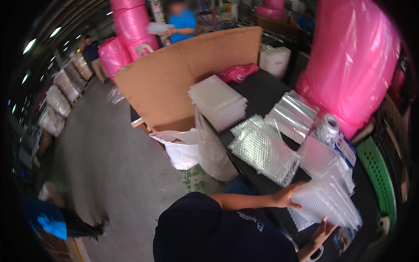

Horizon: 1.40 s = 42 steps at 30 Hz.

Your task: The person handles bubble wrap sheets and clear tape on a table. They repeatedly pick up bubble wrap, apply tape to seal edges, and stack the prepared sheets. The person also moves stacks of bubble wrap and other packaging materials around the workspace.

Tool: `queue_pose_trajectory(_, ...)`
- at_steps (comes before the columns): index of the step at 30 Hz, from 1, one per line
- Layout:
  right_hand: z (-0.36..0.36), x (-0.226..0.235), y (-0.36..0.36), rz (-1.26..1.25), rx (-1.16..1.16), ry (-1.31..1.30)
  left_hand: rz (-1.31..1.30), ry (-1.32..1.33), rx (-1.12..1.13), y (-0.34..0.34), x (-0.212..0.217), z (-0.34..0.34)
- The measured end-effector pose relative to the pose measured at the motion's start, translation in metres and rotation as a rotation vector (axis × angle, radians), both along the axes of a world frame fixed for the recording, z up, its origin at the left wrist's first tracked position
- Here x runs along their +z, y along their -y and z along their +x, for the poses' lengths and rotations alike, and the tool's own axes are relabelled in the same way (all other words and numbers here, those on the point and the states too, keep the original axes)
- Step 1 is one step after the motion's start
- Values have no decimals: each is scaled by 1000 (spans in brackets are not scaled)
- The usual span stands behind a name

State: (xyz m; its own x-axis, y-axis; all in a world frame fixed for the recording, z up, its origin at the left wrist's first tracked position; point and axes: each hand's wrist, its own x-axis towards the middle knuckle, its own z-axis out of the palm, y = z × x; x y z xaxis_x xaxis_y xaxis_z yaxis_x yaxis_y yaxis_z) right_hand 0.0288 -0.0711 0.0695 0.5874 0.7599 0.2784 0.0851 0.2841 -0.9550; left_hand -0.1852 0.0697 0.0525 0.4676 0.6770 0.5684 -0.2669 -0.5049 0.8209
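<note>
A thick stack of clear bubble-wrap sheets (325, 196) is between my two hands at the near right of the black table. My left hand (289, 195) grips its left side, the fingers partly hidden against the plastic. From the near edge, my right hand (324, 229) holds the same stack with fingers bent onto it. Another bubble-wrap piece (301, 220) shows beneath. Just beyond my left hand lie silvery bubble-wrap bags (264, 150), overlapping one another. Flat clear plastic bags (293, 115) lie farther back, and a pinkish clear pile (318, 155) sits beside the held stack.
A neat pile of whitish sheets (218, 98) stands at the table's far left, near a tall cardboard panel (187, 70). A tape roll (329, 124) and a huge pink wrapped roll (349, 61) are at right, above a green crate (379, 179). Other people (182, 24) stand farther off.
</note>
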Motion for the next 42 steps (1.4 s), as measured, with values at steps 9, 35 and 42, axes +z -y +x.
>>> queue_pose_trajectory(9, -42, 111, -26, 229, -79, 645, 390, -508, 59, -42, 100, -109)
queue_pose_trajectory(35, -208, 42, -169, -225, 539, -354, -307, 509, 994, -231, 101, -329)
queue_pose_trajectory(42, -136, -11, -120, -325, 123, -541, -644, 291, 1254, -337, 14, -418)
